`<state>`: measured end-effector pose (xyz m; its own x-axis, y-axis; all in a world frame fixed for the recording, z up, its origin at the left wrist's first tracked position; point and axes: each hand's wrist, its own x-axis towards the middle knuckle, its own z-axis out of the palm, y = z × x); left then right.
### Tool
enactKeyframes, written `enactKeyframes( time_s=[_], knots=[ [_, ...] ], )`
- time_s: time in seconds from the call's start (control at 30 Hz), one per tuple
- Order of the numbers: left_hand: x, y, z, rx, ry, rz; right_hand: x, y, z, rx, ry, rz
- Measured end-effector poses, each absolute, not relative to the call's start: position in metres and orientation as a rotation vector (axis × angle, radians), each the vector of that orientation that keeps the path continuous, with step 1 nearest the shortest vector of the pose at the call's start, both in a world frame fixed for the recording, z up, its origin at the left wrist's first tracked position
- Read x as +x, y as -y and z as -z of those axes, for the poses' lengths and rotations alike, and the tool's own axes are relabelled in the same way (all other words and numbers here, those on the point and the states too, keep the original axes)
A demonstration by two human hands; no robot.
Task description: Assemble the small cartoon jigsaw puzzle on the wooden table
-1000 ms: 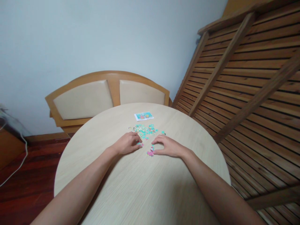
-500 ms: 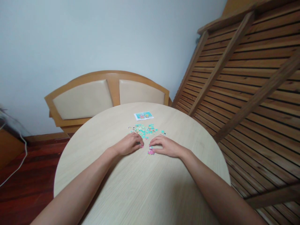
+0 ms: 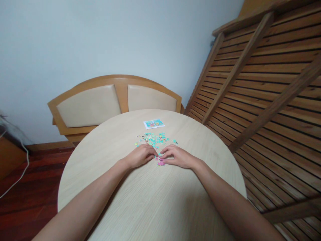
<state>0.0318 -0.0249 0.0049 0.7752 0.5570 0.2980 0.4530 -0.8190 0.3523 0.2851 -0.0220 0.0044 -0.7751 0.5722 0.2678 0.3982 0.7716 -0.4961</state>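
Observation:
A small cluster of joined pink puzzle pieces (image 3: 161,163) lies on the round table (image 3: 150,207) between my hands. My left hand (image 3: 142,155) has its fingertips pressed together on a small pink piece at the cluster's upper left edge. From the other side, my right hand (image 3: 178,156) touches the cluster with thumb and fingers, which hide part of its right edge. Beyond my hands lies a loose pile of mostly turquoise puzzle pieces (image 3: 151,138).
A picture card (image 3: 153,124) lies flat behind the pile. One turquoise piece (image 3: 175,142) sits right of it. Behind the table stands a padded wooden headboard (image 3: 121,92); a slatted wooden frame (image 3: 250,87) leans at the right.
My left hand has moved right with the pink piece, up to the cluster. My right hand has stayed almost in place.

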Motion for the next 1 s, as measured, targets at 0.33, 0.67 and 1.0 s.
enactKeyframes(
  time_s=[0.33, 0.67, 1.0],
  knots=[
    [0.0327, 0.028, -0.0057, 2.692, -0.842, -0.585, 0.2824, 0.0244, -0.0051, -0.723, 2.52, -0.599],
    [0.0368, 0.0296, -0.0024, 2.502, -0.918, -0.61, 0.2822, 0.0243, -0.005, -0.697, 2.508, -0.603],
    [0.0339, 0.0267, 0.0013, 2.533, -0.93, -0.615, 0.2824, 0.0237, -0.0034, -0.707, 2.514, -0.59]
  ],
)
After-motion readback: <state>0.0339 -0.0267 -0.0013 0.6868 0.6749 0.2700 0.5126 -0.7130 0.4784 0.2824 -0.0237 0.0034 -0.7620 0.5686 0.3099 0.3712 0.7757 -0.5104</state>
